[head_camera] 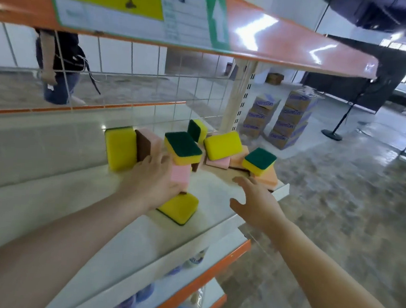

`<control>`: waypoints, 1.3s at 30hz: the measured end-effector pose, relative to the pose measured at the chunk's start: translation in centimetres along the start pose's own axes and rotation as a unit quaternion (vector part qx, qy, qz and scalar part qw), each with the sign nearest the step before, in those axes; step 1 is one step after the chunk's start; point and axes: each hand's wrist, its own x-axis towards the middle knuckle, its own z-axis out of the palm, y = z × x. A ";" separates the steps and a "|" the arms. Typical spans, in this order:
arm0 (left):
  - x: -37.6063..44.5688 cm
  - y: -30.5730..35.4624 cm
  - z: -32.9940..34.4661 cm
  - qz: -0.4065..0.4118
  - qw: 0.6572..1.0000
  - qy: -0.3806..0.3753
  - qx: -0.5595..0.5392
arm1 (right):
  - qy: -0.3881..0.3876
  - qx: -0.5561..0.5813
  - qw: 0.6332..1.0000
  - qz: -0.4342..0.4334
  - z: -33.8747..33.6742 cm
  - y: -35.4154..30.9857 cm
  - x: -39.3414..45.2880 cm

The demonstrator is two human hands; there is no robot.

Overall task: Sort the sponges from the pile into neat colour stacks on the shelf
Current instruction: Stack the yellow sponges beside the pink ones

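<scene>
1. A shop or stockroom: orange-edged metal shelf (217, 204) with a wire-grid back (153, 95) and a printed label (136, 8) on the upper shelf's front edge.
2. Stacked cardboard cartons (291, 119) stand on the bare concrete floor (341, 190) beyond the shelf's right end.

Sponges on the shelf (218, 192): pale cream-white board, orange front edge. Upright sponge (120, 150) at left, plain yellow face. Next to it a pink sponge (146, 146) with brown scrub side. Centre sponge (183, 147), dark green top over yellow. Pink block (180, 177) beneath it. Flat yellow sponge (180, 207) in front, dark green underside showing at the edge. Peach-orange sponge (266, 177) at right. Overhead shelf (292, 41) glossy orange, bearing a label (126, 4) in yellow, white and green.
</scene>
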 end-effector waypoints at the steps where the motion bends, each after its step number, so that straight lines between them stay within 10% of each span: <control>1: 0.5 0.4 0.2 -0.012 1.000 0.003 -0.006 | 0.005 -0.005 1.000 -0.010 -0.1 0.5 0.6; 39: 13.0 0.1 3.1 -0.066 0.990 -0.127 0.007 | 0.013 -0.048 0.983 -0.175 1.9 3.1 16.7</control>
